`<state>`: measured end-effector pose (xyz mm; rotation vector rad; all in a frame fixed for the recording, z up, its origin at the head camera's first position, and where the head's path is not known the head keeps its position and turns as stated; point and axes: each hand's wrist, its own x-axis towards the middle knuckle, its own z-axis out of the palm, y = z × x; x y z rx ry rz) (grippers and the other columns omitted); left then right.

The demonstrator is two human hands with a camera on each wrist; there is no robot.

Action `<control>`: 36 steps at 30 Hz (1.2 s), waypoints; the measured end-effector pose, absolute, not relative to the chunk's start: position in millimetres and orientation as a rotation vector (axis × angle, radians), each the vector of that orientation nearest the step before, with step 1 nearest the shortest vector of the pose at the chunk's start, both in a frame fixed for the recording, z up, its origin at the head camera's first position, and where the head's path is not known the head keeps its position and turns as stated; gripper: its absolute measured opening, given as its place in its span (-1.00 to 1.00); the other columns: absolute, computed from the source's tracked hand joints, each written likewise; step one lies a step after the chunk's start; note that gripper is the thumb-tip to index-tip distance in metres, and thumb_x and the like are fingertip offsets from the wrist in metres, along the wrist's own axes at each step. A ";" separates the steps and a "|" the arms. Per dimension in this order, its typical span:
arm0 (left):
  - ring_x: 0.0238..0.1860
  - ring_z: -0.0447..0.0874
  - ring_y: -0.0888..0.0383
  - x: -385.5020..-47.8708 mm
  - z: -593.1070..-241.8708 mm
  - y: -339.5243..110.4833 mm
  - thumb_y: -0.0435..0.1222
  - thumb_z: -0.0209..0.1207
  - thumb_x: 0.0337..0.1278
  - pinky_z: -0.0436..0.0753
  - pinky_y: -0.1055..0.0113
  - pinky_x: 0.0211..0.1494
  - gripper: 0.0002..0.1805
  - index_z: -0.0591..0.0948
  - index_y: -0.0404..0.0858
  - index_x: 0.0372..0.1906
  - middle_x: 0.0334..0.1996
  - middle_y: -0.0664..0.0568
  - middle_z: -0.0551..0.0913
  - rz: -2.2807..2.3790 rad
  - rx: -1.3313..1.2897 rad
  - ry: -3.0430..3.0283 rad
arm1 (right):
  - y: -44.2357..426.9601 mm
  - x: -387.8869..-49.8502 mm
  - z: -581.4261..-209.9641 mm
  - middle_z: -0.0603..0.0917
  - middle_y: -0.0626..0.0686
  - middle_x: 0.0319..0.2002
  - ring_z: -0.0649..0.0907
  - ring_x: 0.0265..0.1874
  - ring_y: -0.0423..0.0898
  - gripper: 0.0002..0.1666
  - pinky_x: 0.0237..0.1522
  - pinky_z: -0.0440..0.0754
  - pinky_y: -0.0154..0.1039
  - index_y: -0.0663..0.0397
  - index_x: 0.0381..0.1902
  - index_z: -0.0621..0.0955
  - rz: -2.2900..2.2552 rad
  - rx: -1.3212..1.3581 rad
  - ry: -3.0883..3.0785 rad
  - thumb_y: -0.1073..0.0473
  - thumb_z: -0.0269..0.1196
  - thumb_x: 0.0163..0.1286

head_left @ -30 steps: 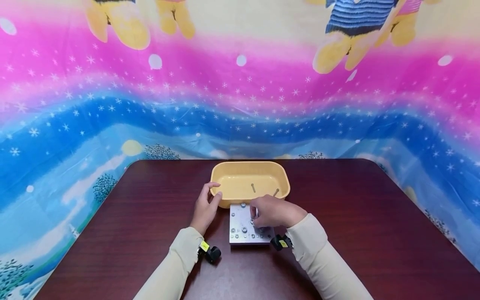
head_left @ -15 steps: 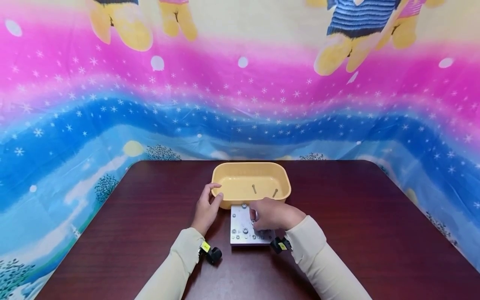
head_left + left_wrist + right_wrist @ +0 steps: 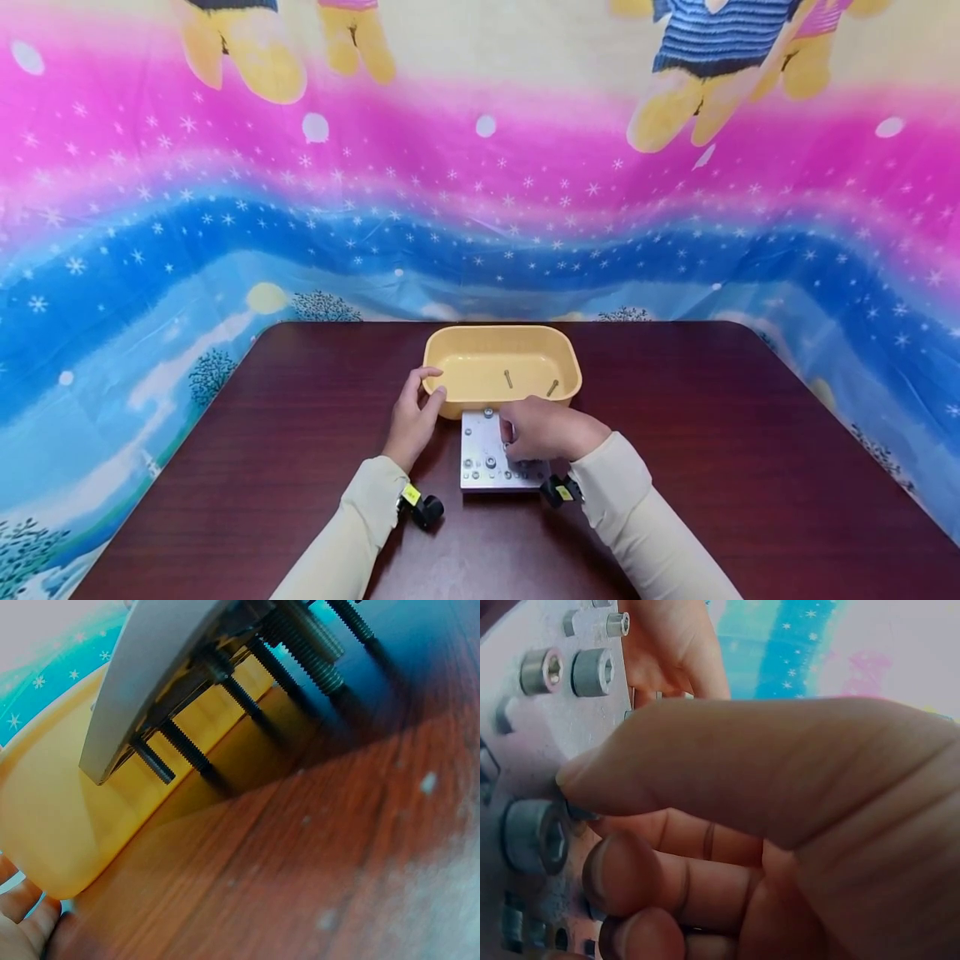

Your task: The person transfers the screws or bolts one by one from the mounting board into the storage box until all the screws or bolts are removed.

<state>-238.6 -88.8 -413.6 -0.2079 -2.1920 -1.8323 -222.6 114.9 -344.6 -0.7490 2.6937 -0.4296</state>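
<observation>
In the head view, a silver metal plate (image 3: 480, 448) studded with several socket-head bolts lies just in front of a yellow plastic tub (image 3: 468, 377). My right hand (image 3: 553, 427) is over the plate's right half. Its thumb and fingers pinch a bolt head (image 3: 580, 811), mostly hidden behind the thumb in the right wrist view. My left hand (image 3: 411, 423) holds the tub's left front corner, thumb outside and a finger over the rim. From the left wrist, threaded bolt shanks (image 3: 304, 658) stick out beneath the plate. Two loose bolts (image 3: 508, 379) lie in the tub.
The dark red-brown wooden table (image 3: 315, 417) reaches out on both sides of the tub. A printed cloth backdrop (image 3: 480, 242) hangs behind its far edge. A small black wrist camera (image 3: 427, 510) is strapped to each wrist, the right one close to the plate's front corner.
The head view has shifted very slightly. Both hands keep their places: the left on the tub's corner, the right at the same bolt, with only slight movement of the right hand.
</observation>
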 end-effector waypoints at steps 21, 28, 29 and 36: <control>0.06 0.47 -0.09 -240.0 -414.8 -89.1 -0.40 0.08 0.29 0.42 0.03 0.16 -0.67 0.46 -0.38 0.13 0.17 -0.23 0.45 -1.819 -0.208 -2.196 | 116.0 -223.9 -346.0 0.52 -0.08 -0.56 0.52 -0.60 -0.19 -0.67 -0.53 0.50 -0.28 0.00 -0.16 0.55 -0.495 -0.819 2.685 0.27 0.38 0.10; 0.05 0.48 -0.08 -238.1 -413.9 -89.1 -0.39 0.08 0.29 0.44 0.04 0.13 -0.66 0.45 -0.36 0.14 0.18 -0.21 0.45 -1.814 -0.197 -2.213 | 115.6 -223.0 -344.7 0.52 -0.09 -0.54 0.52 -0.56 -0.20 -0.51 -0.48 0.50 -0.27 -0.02 0.00 0.52 -0.495 -0.822 2.692 0.26 0.40 0.10; 0.05 0.48 -0.07 -238.1 -413.8 -89.1 -0.39 0.08 0.29 0.44 0.04 0.12 -0.66 0.45 -0.36 0.14 0.17 -0.21 0.45 -1.813 -0.197 -2.212 | 115.5 -223.0 -344.4 0.52 -0.09 -0.54 0.52 -0.56 -0.20 -0.55 -0.48 0.50 -0.27 -0.02 -0.04 0.54 -0.487 -0.817 2.692 0.25 0.40 0.10; 0.08 0.48 -0.08 -238.2 -412.9 -88.1 -0.40 0.08 0.29 0.44 0.03 0.15 -0.66 0.45 -0.36 0.14 0.20 -0.21 0.44 -1.816 -0.196 -2.205 | 116.1 -223.1 -341.2 0.52 -0.09 -0.58 0.52 -0.60 -0.20 -0.80 -0.51 0.49 -0.27 -0.04 -0.44 0.52 -0.437 -0.797 2.705 0.21 0.38 0.10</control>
